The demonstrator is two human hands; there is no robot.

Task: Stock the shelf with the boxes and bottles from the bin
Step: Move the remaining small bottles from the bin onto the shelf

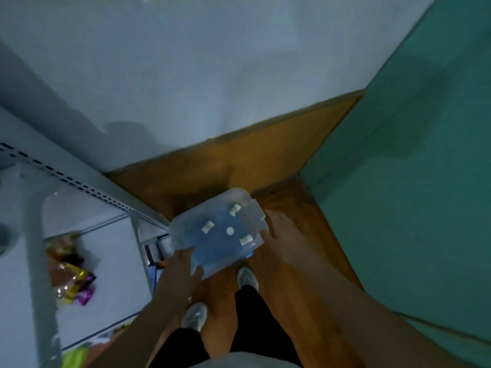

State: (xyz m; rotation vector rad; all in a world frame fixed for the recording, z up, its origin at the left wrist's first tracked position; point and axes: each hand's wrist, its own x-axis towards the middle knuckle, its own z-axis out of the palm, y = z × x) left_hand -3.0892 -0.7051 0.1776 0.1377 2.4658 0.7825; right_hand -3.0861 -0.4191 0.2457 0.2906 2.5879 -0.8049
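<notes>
A clear plastic bin [186,229] hangs above the wooden floor in front of me, tilted. Several small white bottles [235,209] lie loose on its blue-tinted bottom. My left hand [183,264] grips the bin's near-left rim, thumb on one side and fingers over the edge. My right hand [279,229] lies against the bin's right end with its fingers stretched out and touching the rim flap. The picture is blurred, so the finer finger positions are unclear. The white shelf [111,251] stands to the left of the bin.
Shiny snack packets [71,277] lie on the shelf board, and more packs [77,354] sit on a lower level. A perforated shelf upright [79,179] runs diagonally. A teal wall [398,181] closes the right side. My shoes [247,274] stand on the wooden floor [265,160] under the bin.
</notes>
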